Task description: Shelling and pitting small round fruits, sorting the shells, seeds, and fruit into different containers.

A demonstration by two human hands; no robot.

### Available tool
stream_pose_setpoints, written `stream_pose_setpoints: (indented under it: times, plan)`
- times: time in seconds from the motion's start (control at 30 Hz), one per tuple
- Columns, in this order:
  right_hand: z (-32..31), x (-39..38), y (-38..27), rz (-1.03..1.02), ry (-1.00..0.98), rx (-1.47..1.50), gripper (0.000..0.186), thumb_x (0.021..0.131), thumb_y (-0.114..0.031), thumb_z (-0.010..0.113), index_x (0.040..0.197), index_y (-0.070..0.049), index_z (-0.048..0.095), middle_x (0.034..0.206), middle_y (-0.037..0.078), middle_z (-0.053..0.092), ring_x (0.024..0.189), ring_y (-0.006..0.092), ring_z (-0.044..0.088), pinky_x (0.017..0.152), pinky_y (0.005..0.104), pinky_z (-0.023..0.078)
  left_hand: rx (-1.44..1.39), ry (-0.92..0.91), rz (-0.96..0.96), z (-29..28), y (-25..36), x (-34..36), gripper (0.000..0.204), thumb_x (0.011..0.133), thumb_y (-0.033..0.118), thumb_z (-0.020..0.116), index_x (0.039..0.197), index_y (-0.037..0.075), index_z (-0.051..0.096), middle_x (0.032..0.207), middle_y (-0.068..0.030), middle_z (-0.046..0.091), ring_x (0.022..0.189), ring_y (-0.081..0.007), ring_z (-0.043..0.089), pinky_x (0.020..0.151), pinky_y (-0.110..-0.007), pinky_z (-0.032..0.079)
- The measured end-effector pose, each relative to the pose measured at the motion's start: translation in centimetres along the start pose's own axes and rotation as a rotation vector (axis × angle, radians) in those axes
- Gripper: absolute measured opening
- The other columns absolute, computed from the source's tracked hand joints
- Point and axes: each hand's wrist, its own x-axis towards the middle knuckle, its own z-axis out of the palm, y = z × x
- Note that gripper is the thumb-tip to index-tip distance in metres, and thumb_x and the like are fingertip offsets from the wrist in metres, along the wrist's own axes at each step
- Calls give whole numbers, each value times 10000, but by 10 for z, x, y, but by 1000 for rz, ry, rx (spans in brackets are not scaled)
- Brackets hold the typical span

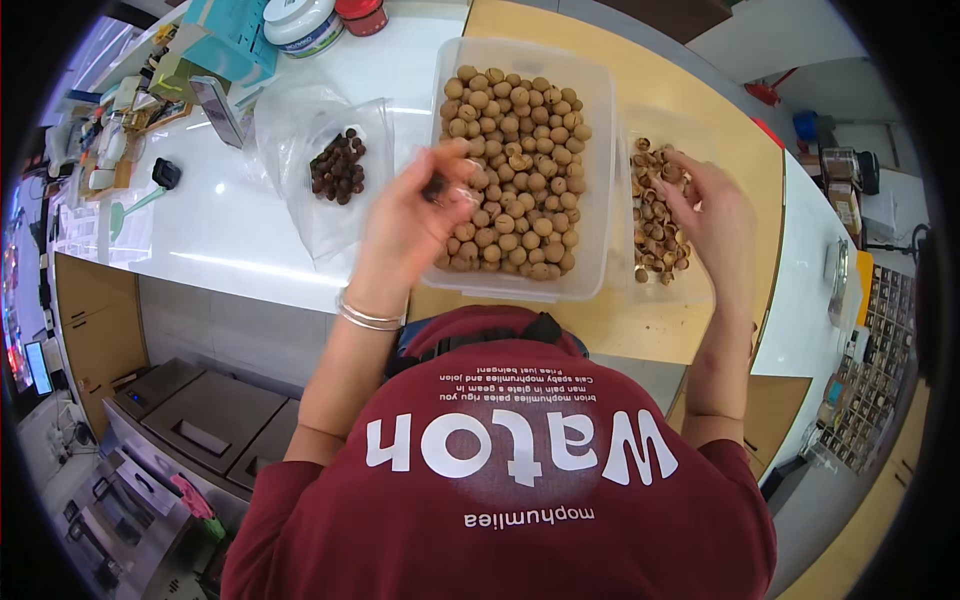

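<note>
My left hand (425, 205) is over the left rim of a clear plastic tub (605, 190), its fingers curled round a small dark ball that looks like peeled dried longan flesh (433, 187); motion blurs the fingertips. Round, tan dried longans (520, 190) fill the tub. To its right, my right hand (705, 200) hangs over a shallow clear tray (655, 290) of broken longan shells (655, 225). The thumb and fingers there close on what looks like a shell piece. Dark peeled longans (338, 168) lie piled on a clear plastic bag (315, 225) at the left.
A phone (217, 110) leans upright beyond the bag, near a light blue box (235, 40). A white tub (300, 22) and a red jar (362, 15) stand at the back. Farther left lies a green-handled tool (135, 208). The wooden tabletop (640, 335) meets white counters on both sides.
</note>
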Motion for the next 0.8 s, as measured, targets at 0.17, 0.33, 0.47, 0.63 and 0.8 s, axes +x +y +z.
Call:
stream_pose_setpoints:
  times: [0.17, 0.33, 0.47, 0.63, 0.8]
  plan:
    - [50, 8, -21, -475, -141, 277, 280, 738, -140, 625, 1004, -60, 587, 989, 85, 566, 877, 257, 562, 729, 352, 464, 45, 85, 134, -8, 19, -4, 323, 913, 266, 444, 1095, 6, 500, 775, -25, 522, 635, -92, 485, 552, -203, 454]
    - [134, 28, -60, -644, -377, 72, 276, 733, -65, 592, 1007, -54, 564, 847, 104, 537, 819, 291, 559, 703, 371, 464, 53, 32, 51, -7, 4, -12, 325, 910, 252, 450, 1096, -11, 495, 762, -26, 530, 633, -89, 489, 548, -206, 455]
    - [94, 39, -60, -482, -559, 411, 238, 755, -77, 603, 984, -22, 569, 848, 90, 586, 800, 205, 592, 698, 303, 479, 204, 65, 17, -4, -6, -31, 314, 902, 227, 458, 1075, -31, 510, 776, -55, 568, 637, -103, 527, 570, -221, 480]
    - [47, 6, -63, -249, -597, 1320, 225, 787, -97, 635, 1001, -44, 585, 946, 24, 600, 878, 116, 571, 772, 284, 462, 132, -49, -178, 10, -29, -31, 328, 908, 246, 448, 1072, -29, 518, 860, -109, 595, 668, -129, 546, 633, -247, 520]
    - [48, -9, -69, -402, -292, 1174, 277, 747, -66, 639, 1021, -53, 598, 922, 55, 600, 870, 157, 550, 773, 282, 444, 123, -156, -161, 23, -34, -28, 301, 908, 259, 453, 1033, -7, 516, 914, -124, 588, 717, -123, 533, 636, -241, 517]
